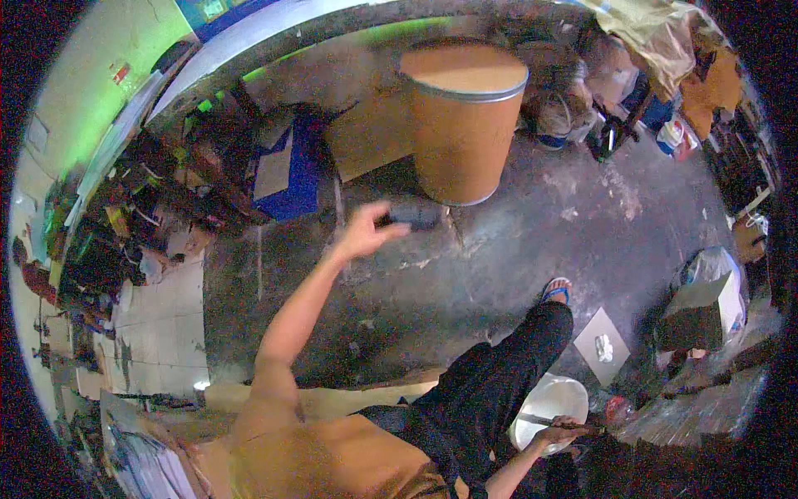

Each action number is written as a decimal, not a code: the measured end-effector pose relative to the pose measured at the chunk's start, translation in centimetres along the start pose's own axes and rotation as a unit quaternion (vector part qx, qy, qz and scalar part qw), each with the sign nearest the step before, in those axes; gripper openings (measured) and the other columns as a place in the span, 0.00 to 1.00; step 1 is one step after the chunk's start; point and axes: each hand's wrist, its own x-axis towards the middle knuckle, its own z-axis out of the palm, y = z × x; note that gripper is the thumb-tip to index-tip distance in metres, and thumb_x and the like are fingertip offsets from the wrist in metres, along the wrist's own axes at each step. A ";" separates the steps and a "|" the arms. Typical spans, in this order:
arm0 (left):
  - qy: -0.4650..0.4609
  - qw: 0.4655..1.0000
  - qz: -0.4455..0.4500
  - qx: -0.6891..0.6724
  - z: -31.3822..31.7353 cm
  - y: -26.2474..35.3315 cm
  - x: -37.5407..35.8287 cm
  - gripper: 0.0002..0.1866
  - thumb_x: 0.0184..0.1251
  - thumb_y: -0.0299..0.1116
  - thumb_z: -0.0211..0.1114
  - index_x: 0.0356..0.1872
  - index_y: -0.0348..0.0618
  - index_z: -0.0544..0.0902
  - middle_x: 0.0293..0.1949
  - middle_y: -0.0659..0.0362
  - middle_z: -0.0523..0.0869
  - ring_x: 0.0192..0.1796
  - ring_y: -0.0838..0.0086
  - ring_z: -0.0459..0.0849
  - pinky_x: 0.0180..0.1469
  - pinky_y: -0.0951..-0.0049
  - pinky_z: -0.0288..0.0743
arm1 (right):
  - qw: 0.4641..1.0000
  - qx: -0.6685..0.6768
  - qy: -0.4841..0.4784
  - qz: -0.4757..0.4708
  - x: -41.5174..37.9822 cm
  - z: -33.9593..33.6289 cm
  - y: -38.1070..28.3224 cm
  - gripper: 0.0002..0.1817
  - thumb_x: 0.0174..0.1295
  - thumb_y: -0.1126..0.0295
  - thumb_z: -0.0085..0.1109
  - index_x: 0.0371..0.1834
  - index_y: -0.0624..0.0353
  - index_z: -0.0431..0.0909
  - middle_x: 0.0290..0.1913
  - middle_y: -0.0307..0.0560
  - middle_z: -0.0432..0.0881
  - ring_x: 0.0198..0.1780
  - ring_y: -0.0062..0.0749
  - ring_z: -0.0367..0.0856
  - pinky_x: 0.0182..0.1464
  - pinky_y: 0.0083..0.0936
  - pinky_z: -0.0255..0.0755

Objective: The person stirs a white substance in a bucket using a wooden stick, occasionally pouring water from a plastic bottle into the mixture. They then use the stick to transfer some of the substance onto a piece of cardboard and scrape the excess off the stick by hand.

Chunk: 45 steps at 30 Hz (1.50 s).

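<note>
My left hand (364, 233) stretches out over the dark floor, fingers closed round a small black object (416, 218). That object is smeared by motion, so its kind cannot be made out. Low on the right, my right hand (565, 430) grips a thin dark stick-like tool (536, 420). The tool lies across the mouth of a white bucket (569, 391), and its far end is hard to read. Beyond my left hand stands a tall brown fibre drum (465, 137) with a metal rim, apart from the hand.
A blue box (287, 170) and a cardboard sheet (374, 137) stand left of the drum. Dark clutter (158, 200) fills the left side. On the right are a carton (698, 316), a square sheet with a white item (602, 348), and bags. My sandalled foot (557, 291) rests on the floor.
</note>
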 end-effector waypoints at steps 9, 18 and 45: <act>0.314 0.918 0.072 0.233 -13.9 3.1 5.3 0.17 0.52 0.41 0.68 0.36 0.39 0.81 0.31 0.52 0.83 0.34 0.60 0.81 0.40 0.66 0.72 | 0.990 -0.122 -0.004 -0.070 -1.6 6.4 -5.3 0.26 0.60 0.41 0.46 0.43 0.54 0.69 0.28 0.39 0.70 0.25 0.24 0.65 0.24 0.18 0.58; 0.416 0.769 0.023 0.485 -33.5 1.8 22.2 0.13 0.65 0.40 0.54 0.40 0.42 0.78 0.38 0.47 0.82 0.40 0.49 0.81 0.42 0.52 0.74 | 0.987 -0.109 0.064 -0.099 -2.9 11.4 -6.6 0.44 0.53 0.28 0.39 0.59 0.56 0.64 0.31 0.45 0.75 0.22 0.26 0.69 0.21 0.16 0.61; 0.543 0.788 -0.105 0.270 -36.7 -1.6 23.2 0.14 0.46 0.47 0.65 0.29 0.49 0.87 0.34 0.49 0.85 0.38 0.55 0.84 0.45 0.60 0.76 | 0.779 0.505 -0.236 0.287 -5.7 18.5 -13.7 0.27 0.60 0.51 0.53 0.61 0.50 0.67 0.61 0.55 0.63 0.53 0.41 0.71 0.52 0.35 0.71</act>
